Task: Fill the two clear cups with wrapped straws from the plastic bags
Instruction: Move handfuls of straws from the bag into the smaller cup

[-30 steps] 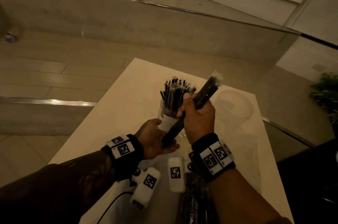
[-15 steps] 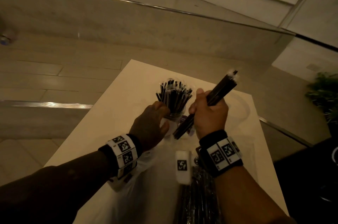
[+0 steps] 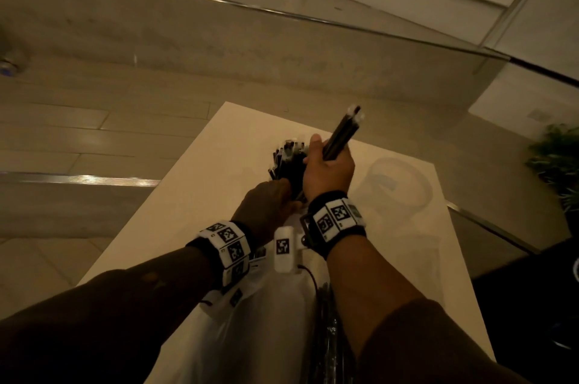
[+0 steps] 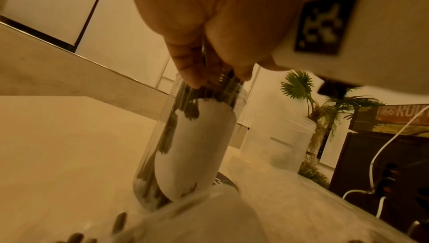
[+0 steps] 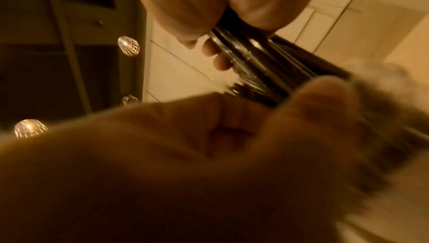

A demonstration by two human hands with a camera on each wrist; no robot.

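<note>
A clear cup (image 4: 190, 148) with a white label stands on the white table (image 3: 194, 195), packed with black wrapped straws (image 3: 286, 158). My left hand (image 3: 266, 208) grips this cup near its rim; the fingers (image 4: 188, 63) curl over the top. My right hand (image 3: 329, 167) holds a bundle of black wrapped straws (image 3: 343, 131), tilted up to the right beside the full cup. In the right wrist view the bundle (image 5: 262, 58) runs between curled fingers. The second clear cup (image 3: 398, 186) stands farther right, nothing visible in it, also visible as the frosted cup (image 4: 283, 140).
A plastic bag (image 3: 269, 321) lies near the table's front edge with a dark pack of straws (image 3: 332, 336) beside it. The table's right edge drops to a dark floor, and a green plant (image 3: 557, 161) stands off to the right.
My left hand left the bundle's lower end and moved forward onto the full cup. My right hand carried the bundle forward and to the right, above the table.
</note>
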